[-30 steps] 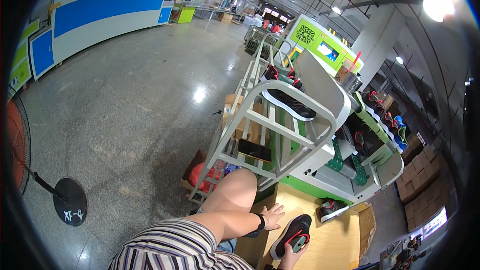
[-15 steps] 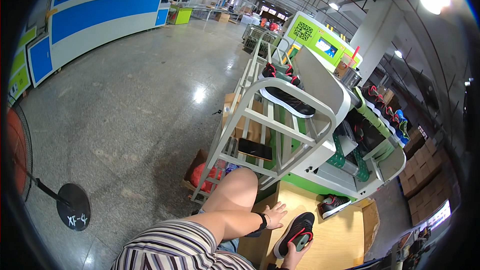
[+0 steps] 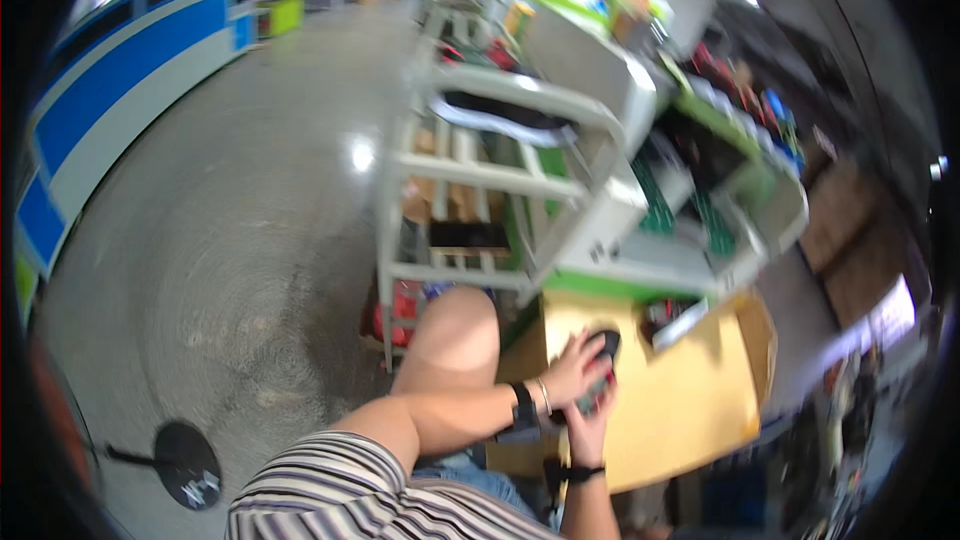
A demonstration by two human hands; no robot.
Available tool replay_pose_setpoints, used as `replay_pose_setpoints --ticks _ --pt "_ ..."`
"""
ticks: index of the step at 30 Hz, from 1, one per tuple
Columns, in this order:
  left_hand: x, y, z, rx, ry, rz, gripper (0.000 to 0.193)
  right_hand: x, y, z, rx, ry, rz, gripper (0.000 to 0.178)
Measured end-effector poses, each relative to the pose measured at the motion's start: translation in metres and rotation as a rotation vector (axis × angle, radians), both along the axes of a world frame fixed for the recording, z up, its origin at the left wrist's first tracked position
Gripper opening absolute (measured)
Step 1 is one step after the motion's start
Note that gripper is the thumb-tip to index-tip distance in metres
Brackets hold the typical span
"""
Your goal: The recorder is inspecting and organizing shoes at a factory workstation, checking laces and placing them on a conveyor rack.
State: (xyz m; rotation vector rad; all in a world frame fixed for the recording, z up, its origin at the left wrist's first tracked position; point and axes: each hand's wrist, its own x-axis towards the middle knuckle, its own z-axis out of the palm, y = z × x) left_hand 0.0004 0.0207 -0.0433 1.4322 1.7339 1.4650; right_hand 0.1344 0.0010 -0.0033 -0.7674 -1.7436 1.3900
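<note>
A dark sneaker point(image 3: 606, 343) with a red-trimmed collar and a grey-green insert is between my two hands, over the pale wooden board. My right hand point(image 3: 588, 427) grips it from the near side, thumb and fingers round its heel end. Across its upper lies my left hand point(image 3: 566, 376), fingers curled over it and covering much of the shoe. Motion blur smears the fingers' details. Behind it, a second dark sneaker point(image 3: 665, 314) with a white sole rests on the far part of the board point(image 3: 690, 410).
A light metal rack point(image 3: 490, 175) stands ahead, with another sneaker point(image 3: 505, 112) on top and a dark phone point(image 3: 470, 238) lower down. To its right is a green-and-white machine point(image 3: 640, 195) with shoes along it. A round black stand base point(image 3: 187, 465) is on the floor at left.
My left hand has moved from the board onto the sneaker and closed over it. My right hand still holds that shoe. The whole view has turned and is blurred.
</note>
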Motion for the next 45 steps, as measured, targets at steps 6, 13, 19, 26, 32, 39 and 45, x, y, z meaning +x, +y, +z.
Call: replay_pose_setpoints --ticks 6,13,19,26,32,39,45 --pt "-0.022 -0.022 0.026 -0.104 -0.079 0.046 0.077 0.017 0.066 0.007 -0.258 -0.219 0.463 0.086" --pt "-0.011 -0.018 0.008 -0.106 0.106 0.08 0.081 -0.023 0.189 0.026 0.72 -0.585 -0.031 0.037" --pt "-0.001 -0.023 0.03 -0.208 0.151 0.085 0.07 -0.029 0.3 -0.011 1.104 -0.971 -0.087 0.053" --pt "-0.004 -0.029 0.038 -0.295 0.118 0.061 0.07 -0.019 0.317 -0.025 0.592 -1.234 -0.652 0.137" --pt "-0.002 -0.028 0.033 -0.265 0.086 0.058 0.07 0.06 0.364 -0.025 0.35 -0.851 -0.78 0.118" --pt "0.009 -0.023 0.027 -0.233 0.101 0.057 0.07 0.179 0.307 -0.066 0.149 -0.279 -0.437 0.087" --pt "-0.019 -0.017 0.008 0.064 0.057 0.15 0.086 0.072 0.096 0.001 0.095 -0.312 -0.296 0.083"
